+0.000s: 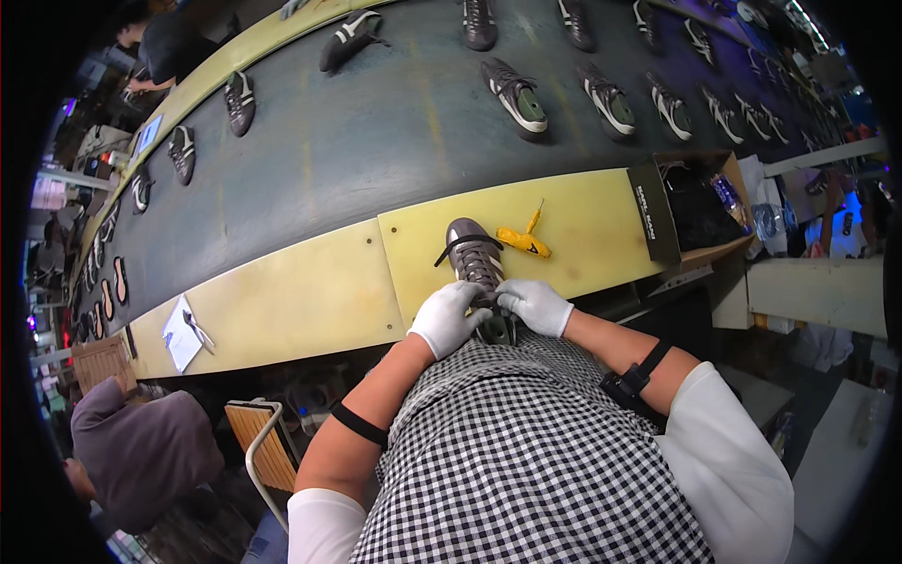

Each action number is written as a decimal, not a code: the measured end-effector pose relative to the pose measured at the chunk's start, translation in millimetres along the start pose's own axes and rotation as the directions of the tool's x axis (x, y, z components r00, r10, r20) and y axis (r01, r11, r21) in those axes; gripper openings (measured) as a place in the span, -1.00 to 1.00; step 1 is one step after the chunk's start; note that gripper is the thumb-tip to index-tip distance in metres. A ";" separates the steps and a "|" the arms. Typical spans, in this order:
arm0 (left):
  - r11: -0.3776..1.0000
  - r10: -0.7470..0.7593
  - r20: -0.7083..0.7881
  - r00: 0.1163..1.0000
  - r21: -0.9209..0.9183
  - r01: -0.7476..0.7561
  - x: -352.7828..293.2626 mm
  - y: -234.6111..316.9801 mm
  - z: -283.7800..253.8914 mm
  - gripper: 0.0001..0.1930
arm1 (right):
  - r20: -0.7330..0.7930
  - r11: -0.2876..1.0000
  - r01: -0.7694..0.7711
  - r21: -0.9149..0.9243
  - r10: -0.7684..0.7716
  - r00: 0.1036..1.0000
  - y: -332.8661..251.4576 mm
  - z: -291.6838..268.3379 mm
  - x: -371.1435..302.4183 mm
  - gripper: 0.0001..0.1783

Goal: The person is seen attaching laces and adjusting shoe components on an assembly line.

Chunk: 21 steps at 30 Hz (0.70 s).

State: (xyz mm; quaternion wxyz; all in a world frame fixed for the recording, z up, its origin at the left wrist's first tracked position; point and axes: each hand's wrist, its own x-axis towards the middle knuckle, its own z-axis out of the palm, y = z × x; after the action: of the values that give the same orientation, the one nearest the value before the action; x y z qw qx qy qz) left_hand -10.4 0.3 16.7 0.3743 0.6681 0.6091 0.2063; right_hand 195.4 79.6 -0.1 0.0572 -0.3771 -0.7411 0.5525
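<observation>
A dark grey-brown sneaker (465, 233) with pale side stripes lies on the yellow board in front of me, toe pointing away and heel close to my apron. A dark lace end sticks out to the left of its toe. My left hand (449, 318), in a white glove, is closed at the left of the shoe's opening. From the right, my gloved right hand (536, 305) pinches at the tongue and upper laces. Exactly which part each fingertip grips is too small to tell. Just right of the toe rests a yellow-wrapped tool (523, 242) with a thin pointed end.
Beyond the board runs a dark conveyor belt (310, 179) carrying several similar sneakers (515, 99). An open box (695, 207) with dark contents stands at the right. Paper (187, 336) with a small tool lies on the left board. Another person (141, 432) is at lower left.
</observation>
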 end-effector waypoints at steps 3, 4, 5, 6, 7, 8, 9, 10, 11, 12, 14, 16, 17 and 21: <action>0.994 -0.036 -0.002 0.999 0.099 0.036 1.8 1.7 5.9 -0.73 | 0.204 0.976 -0.191 0.099 0.168 0.964 -13.8 -7.8 10.6 -0.75; 0.994 -0.044 -0.005 0.999 0.104 0.044 2.7 3.0 5.8 -0.73 | 0.290 0.957 -0.266 0.111 0.225 0.930 -15.0 -10.7 13.1 -0.75; 0.989 -0.034 -0.005 0.999 0.142 0.034 4.0 3.7 5.5 -0.76 | 0.296 0.958 -0.263 0.114 0.220 0.929 -10.5 -11.7 15.6 -0.75; 0.983 -0.024 -0.003 1.000 0.180 0.024 5.1 4.3 5.4 -0.79 | 0.237 0.993 -0.112 0.035 0.100 0.966 -3.2 -11.6 18.2 -0.76; 0.982 -0.033 0.000 0.999 0.184 0.032 5.9 6.9 3.4 -0.79 | 0.188 0.998 0.037 -0.051 -0.027 0.982 -2.4 -12.0 20.1 -0.77; 0.982 -0.063 0.002 0.998 0.177 0.062 6.1 10.0 1.2 -0.79 | 0.192 0.998 0.038 -0.043 -0.029 0.981 -1.6 -11.8 20.6 -0.77; 0.981 -0.093 0.006 0.996 0.170 0.091 6.4 12.4 0.1 -0.80 | 0.092 0.998 0.060 -0.029 -0.057 0.994 -0.8 -11.3 20.6 -0.77; 0.980 -0.100 0.009 0.995 0.174 0.097 5.6 12.9 1.2 -0.80 | -0.010 0.996 0.083 -0.017 -0.083 0.997 -1.7 -11.5 20.9 -0.78; 0.987 -0.113 -0.034 0.993 0.114 0.116 4.1 13.7 2.7 -0.79 | -0.008 0.997 0.083 -0.009 -0.083 0.997 -0.4 -11.7 21.9 -0.78; 0.990 -0.128 -0.077 0.989 0.053 0.132 3.2 14.3 3.9 -0.78 | -0.007 0.995 0.096 0.008 -0.096 0.995 1.0 -12.2 23.0 -0.78; 0.984 -0.178 -0.070 0.981 0.018 0.180 2.9 13.5 6.2 -0.77 | -0.006 0.994 0.109 0.030 -0.108 0.994 1.1 -13.0 25.0 -0.78; 0.974 -0.227 -0.063 0.972 -0.018 0.226 3.2 12.0 7.2 -0.76 | -0.063 0.970 0.240 -0.030 -0.242 0.968 -2.7 -13.3 26.1 -0.77; 0.973 -0.231 -0.061 0.971 -0.017 0.230 3.6 10.8 7.0 -0.76 | -0.064 0.971 0.240 -0.025 -0.241 0.969 -6.6 -13.3 25.5 -0.77; 0.974 -0.227 -0.075 0.971 -0.019 0.227 4.9 11.0 6.7 -0.75 | -0.166 0.965 0.259 -0.026 -0.260 0.951 -9.2 -18.6 25.2 -0.77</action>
State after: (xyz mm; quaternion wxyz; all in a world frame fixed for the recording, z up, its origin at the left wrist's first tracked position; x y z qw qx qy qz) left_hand 2.6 3.6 19.9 0.3751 0.5838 0.6944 0.1905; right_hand 182.4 108.7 6.6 0.1906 -0.3218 -0.7779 0.5050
